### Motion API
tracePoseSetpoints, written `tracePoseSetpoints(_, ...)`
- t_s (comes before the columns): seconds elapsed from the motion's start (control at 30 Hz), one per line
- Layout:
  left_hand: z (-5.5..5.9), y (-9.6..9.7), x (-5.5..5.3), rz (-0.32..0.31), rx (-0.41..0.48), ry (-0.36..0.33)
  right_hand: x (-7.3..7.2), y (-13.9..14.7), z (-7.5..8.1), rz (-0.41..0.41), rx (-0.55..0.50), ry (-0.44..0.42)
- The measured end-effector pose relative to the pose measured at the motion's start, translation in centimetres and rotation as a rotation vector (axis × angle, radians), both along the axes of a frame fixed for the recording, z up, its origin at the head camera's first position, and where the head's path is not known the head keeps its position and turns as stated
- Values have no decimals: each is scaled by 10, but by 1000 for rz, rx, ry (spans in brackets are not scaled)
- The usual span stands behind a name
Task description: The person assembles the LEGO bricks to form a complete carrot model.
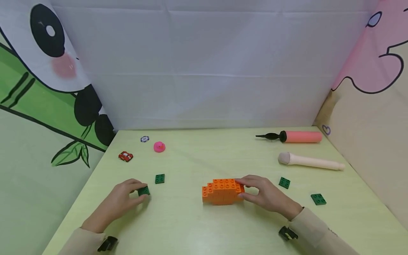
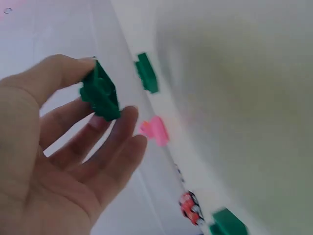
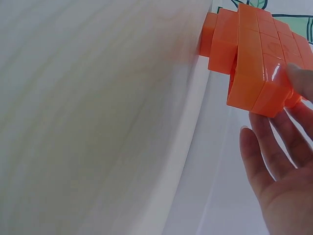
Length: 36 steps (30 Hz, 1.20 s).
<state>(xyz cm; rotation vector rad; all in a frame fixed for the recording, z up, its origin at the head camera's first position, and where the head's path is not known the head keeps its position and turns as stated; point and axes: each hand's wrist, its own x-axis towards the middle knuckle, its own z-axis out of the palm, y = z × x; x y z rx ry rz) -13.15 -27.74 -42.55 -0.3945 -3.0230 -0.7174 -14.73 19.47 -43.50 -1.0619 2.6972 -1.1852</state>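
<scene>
My left hand (image 1: 122, 199) pinches a small green building brick (image 1: 143, 190) between thumb and fingers. In the left wrist view that same brick (image 2: 100, 93) is tilted between the thumb and fingertips, above the table. My right hand (image 1: 266, 193) holds the right end of a stepped block of orange building bricks (image 1: 223, 192), thumb on the near side. The right wrist view shows the orange block (image 3: 264, 58) with the thumb and fingers at its end. Another green brick (image 1: 160, 179) lies just beyond the left hand.
Two green bricks (image 1: 284, 182) lie right of the right hand. Behind them are a white microphone (image 1: 310, 162) and a pink pump (image 1: 302, 136). A red toy car (image 1: 125, 156), a pink duck (image 1: 159, 147) and a round chip (image 1: 145, 139) lie at the back left.
</scene>
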Motion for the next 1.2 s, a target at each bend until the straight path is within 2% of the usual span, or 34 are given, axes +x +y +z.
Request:
tracePoseSetpoints(0.07,5,10,1,-28,59,75,0,0,0,7,-4,14)
tracePoseSetpoints(0.23,19,49,-2,-175,204,302,-2,2,-1,8,-6,17)
tracePoseSetpoints(0.3,24,68,-6,-245,266,344,-2,3,-1,6,-8,19)
tracePoseSetpoints(0.37,28,87,-9,-314,320,346,-2,2,-2,3,-9,20)
tracePoseSetpoints(0.47,32,113,-13,-410,364,302,-2,1,-4,7,-15,18)
tracePoseSetpoints(0.6,31,139,-18,-514,368,257,-1,-1,-5,12,-16,0)
tracePoseSetpoints(0.7,28,151,-20,-564,377,247,-1,-3,-4,8,-17,-11)
tracePoseSetpoints(0.93,22,163,-23,-592,408,231,-1,-3,-2,7,-14,-5)
tracePoseSetpoints(1.2,24,168,-24,-598,371,224,-1,-1,0,10,-12,-5)
